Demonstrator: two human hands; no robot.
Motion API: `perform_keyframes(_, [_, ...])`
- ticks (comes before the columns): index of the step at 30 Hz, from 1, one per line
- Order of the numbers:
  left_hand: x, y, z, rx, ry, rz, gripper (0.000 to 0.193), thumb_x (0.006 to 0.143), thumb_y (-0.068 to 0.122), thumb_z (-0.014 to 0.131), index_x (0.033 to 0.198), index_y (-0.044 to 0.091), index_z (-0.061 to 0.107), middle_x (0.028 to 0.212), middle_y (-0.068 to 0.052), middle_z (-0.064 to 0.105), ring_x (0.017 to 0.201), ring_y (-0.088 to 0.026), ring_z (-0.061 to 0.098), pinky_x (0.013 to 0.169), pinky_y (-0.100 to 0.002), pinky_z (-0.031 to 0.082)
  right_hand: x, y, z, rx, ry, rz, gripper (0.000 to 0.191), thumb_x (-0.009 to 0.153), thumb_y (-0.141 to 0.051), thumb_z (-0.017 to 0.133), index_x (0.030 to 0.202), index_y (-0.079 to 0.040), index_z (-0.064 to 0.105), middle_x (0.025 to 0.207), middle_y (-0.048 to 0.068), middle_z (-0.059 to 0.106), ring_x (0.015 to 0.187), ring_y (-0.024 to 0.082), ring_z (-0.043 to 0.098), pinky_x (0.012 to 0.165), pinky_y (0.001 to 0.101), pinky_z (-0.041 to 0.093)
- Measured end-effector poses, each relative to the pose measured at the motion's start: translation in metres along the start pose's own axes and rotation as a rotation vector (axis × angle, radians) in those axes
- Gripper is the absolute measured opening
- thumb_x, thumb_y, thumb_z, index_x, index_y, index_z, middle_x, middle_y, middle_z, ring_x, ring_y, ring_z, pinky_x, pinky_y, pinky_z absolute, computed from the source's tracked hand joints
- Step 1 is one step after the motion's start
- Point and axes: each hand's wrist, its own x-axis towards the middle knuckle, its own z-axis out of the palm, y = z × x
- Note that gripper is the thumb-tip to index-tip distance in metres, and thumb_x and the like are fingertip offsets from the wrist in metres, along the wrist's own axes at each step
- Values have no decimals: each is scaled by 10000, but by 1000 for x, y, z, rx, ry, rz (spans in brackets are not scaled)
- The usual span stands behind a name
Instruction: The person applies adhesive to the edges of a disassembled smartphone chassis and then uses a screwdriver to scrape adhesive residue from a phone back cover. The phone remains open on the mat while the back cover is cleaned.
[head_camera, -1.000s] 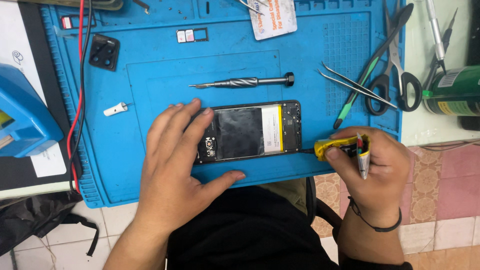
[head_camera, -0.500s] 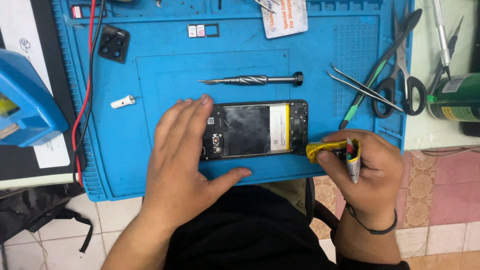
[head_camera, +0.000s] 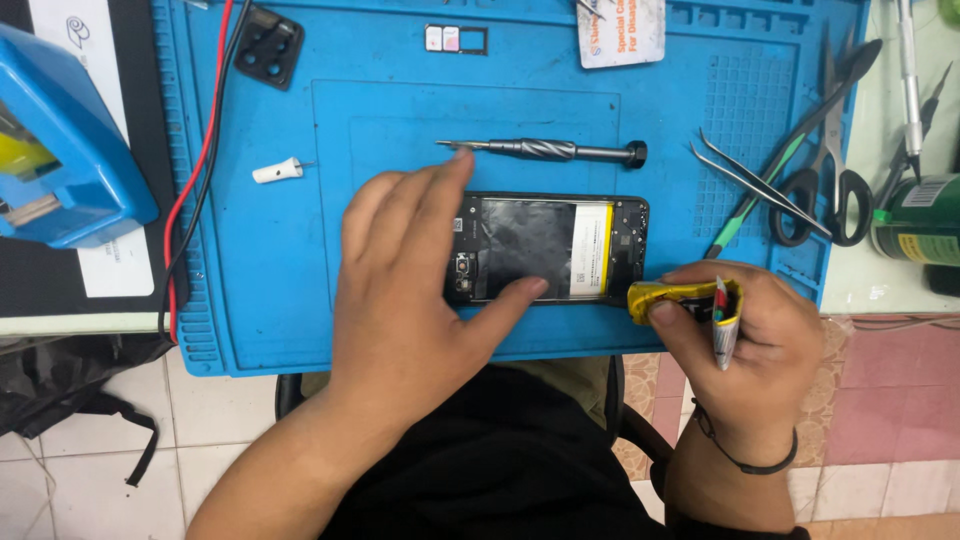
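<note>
An opened black phone (head_camera: 560, 247) lies face down on the blue work mat (head_camera: 270, 290), its battery and circuit board exposed. My left hand (head_camera: 415, 290) rests over the phone's left end, fingers spread, thumb on its lower edge. My right hand (head_camera: 740, 335) grips a yellow glue tube (head_camera: 680, 298), whose nozzle sits at the phone's lower right corner.
A metal screwdriver (head_camera: 545, 151) lies just above the phone. Tweezers (head_camera: 755, 182), scissors (head_camera: 835, 165) and other tools lie at the right. A small white nozzle (head_camera: 278, 171), a black camera cover (head_camera: 268, 45), a card tray (head_camera: 456, 39), red and black wires (head_camera: 195, 180) and a blue box (head_camera: 60, 150) are at the left.
The view has shifted slightly. My left thumb has moved up onto the phone's lower edge. My right hand keeps the tube at the phone's lower right corner.
</note>
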Motion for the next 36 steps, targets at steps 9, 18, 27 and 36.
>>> perform_keyframes(9, [14,3,5,96,46,18,736,670,371,973,1274,58,693,1232,-101,525,1229,-339,423,1074,-476,371,0,-4,5,-18,-3,-3,241,883,-22,841,1078,6,703,942,80,734,800,108,707,701,200,528])
perform_keyframes(18, [14,2,5,66,54,13,735,664,379,975,1266,56,702,1226,-101,519,1219,-322,427,1069,-471,369,5,-13,10,-42,-44,-51,246,854,-6,839,1062,-4,710,935,80,736,780,112,707,681,198,518])
perform_keyframes(27, [9,-2,-3,-52,77,6,658,782,309,952,1326,74,668,1328,-101,549,1304,-328,445,1128,-439,396,7,-20,16,-55,-57,-72,269,844,4,848,1076,-11,715,920,75,733,773,109,706,670,196,510])
perform_keyframes(36, [7,-11,-9,-62,61,21,703,724,176,921,1359,91,632,1356,-102,560,1296,-349,464,1132,-447,401,9,-28,23,-64,-77,-84,282,830,14,831,1083,-8,710,911,74,732,780,114,706,676,194,507])
